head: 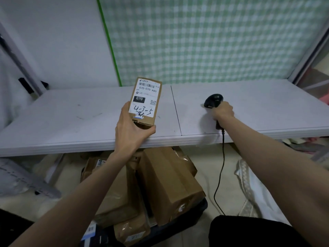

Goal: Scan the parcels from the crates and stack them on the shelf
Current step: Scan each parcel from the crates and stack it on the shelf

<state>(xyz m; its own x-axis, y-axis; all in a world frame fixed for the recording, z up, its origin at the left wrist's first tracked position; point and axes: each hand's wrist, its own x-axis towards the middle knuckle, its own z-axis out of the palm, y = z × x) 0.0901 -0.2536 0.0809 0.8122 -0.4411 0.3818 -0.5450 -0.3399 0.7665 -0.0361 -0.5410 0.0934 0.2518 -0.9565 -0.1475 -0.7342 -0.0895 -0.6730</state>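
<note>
- A small cardboard parcel (146, 102) is held up just left of centre, its labelled face turned to the camera; the label carries a barcode, the code "070-070-A80", a black box reading "070" and handwritten marks.
- The parcel is grasped at its lower end by the left hand (130, 130), the thumb laid along its left edge and the fingers curled beneath its base.
- The parcel is seen above the white shelf (89, 125); whether it touches the shelf cannot be told.
- At about 3 o'clock from the parcel, a black scanner (213, 100) is gripped by its handle in the right hand (223, 111), the head lying on or just over the shelf.
- A black cable (220, 168) is seen hanging from the scanner handle down past the shelf edge.
- At 6 o'clock, below the shelf, more brown parcels (169, 182) are piled in a dark crate (179, 229).
- Behind the shelf, at 12 o'clock, a green checked cloth (213, 38) is hung.
</note>
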